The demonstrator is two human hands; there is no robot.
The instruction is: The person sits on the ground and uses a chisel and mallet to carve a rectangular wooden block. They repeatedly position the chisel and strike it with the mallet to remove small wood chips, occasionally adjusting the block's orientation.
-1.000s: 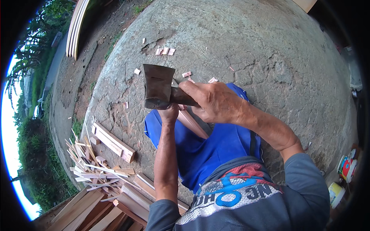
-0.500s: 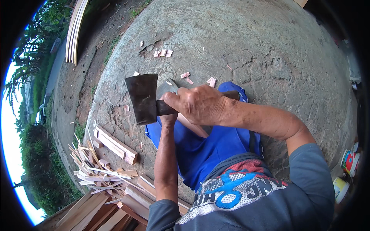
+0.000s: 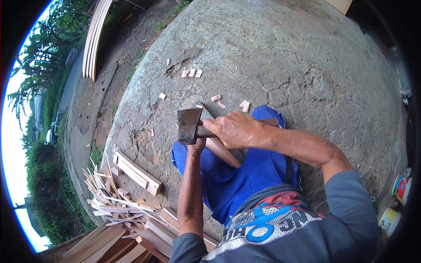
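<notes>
My right hand [image 3: 237,129] is closed round the short dark handle of an axe, whose broad dark metal head [image 3: 188,122] sits directly over my left hand [image 3: 196,147]. The left hand is curled, its fingers mostly hidden by the axe, so what it holds is unclear. A long pinkish board [image 3: 221,151] lies between my knees, in blue trousers [image 3: 258,166], its upper part passing behind both hands. Near that board's far end is a grey flat piece [image 3: 205,112]. Small pale wood offcuts [image 3: 191,72] are scattered on the concrete beyond my hands.
At lower left are a heap of thin wood scraps [image 3: 114,199], a short plank [image 3: 136,173] and more boards [image 3: 83,245]. Long strips [image 3: 94,39] stand at upper left beside dirt and greenery. Containers [image 3: 389,219] sit at right. The cracked concrete slab [image 3: 324,65] surrounds me.
The axe swung left between the earlier frames and is now back rightward, lower and smaller in view, with my right hand moving along. The whole scene shifted slightly down in the picture.
</notes>
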